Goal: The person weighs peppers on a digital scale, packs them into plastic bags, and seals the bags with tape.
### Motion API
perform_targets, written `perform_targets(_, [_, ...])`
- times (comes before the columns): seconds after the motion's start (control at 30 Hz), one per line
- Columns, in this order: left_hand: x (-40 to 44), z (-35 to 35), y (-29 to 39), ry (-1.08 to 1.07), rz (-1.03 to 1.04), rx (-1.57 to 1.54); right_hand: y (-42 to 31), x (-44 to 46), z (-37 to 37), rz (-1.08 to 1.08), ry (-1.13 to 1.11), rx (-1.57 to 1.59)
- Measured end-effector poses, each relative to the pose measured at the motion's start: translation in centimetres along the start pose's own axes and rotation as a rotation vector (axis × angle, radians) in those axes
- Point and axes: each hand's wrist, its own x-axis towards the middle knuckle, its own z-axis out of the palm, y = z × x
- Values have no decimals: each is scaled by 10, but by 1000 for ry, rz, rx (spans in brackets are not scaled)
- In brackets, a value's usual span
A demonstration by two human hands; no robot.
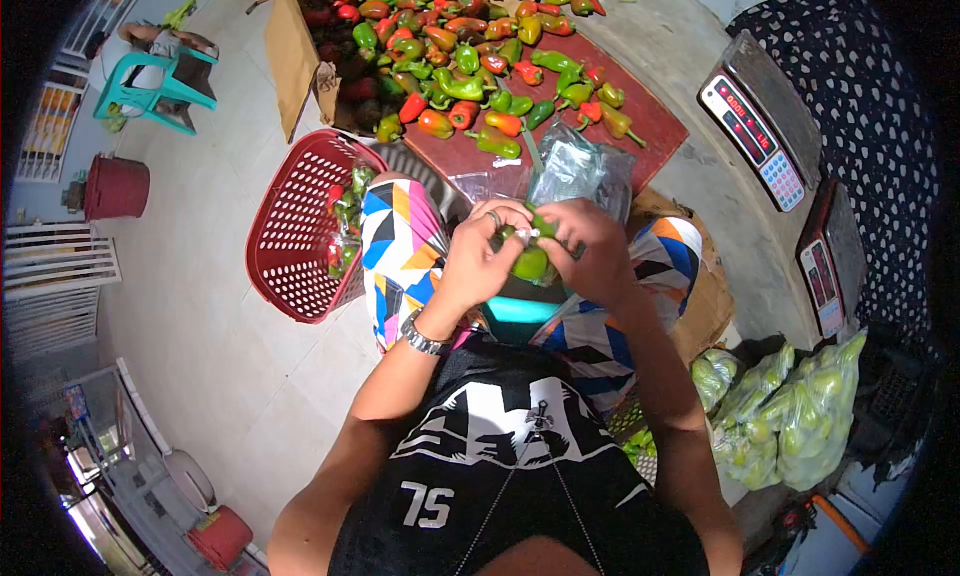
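Between my hands, over my lap, is a small clear plastic bag of green peppers [531, 266]. My left hand [484, 251] pinches the gathered top of the bag from the left, a ring and a metal watch showing on that arm. From the right, my right hand [592, 248] closes its fingers on the same bunched plastic; its fingertips are partly hidden. Just beyond them, a stack of clear plastic bags [582, 176] lies on the front edge of a red board [655, 141]. Loose red, orange and green peppers [465, 86] are heaped on that board.
A red perforated basket [290, 226] with bagged peppers stands left of my knees. Two digital scales [750, 126] sit at the right. Large plastic bags of green produce [815, 416] rest at lower right. Further left are a teal chair [150, 91] and a red bucket [118, 188].
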Motion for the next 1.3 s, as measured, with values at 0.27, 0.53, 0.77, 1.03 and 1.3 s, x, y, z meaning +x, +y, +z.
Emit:
perform_targets(0.27, [-5,-5,-4,-53,-226,-151,22,-9,22,-251,42,-163])
perform_targets(0.53, [-6,-10,6,3,131,66,41,8,4,831,-500,1040])
perform_targets(0.77, [1,4,2,125,-1,-55,20,-3,24,448,-92,628])
perform_targets(1.03, [-1,38,-28,268,-438,-368,16,-17,67,141,376,-21])
perform_targets(1.3, [10,33,-28,160,-482,-625,31,-10,74,111,530,-18])
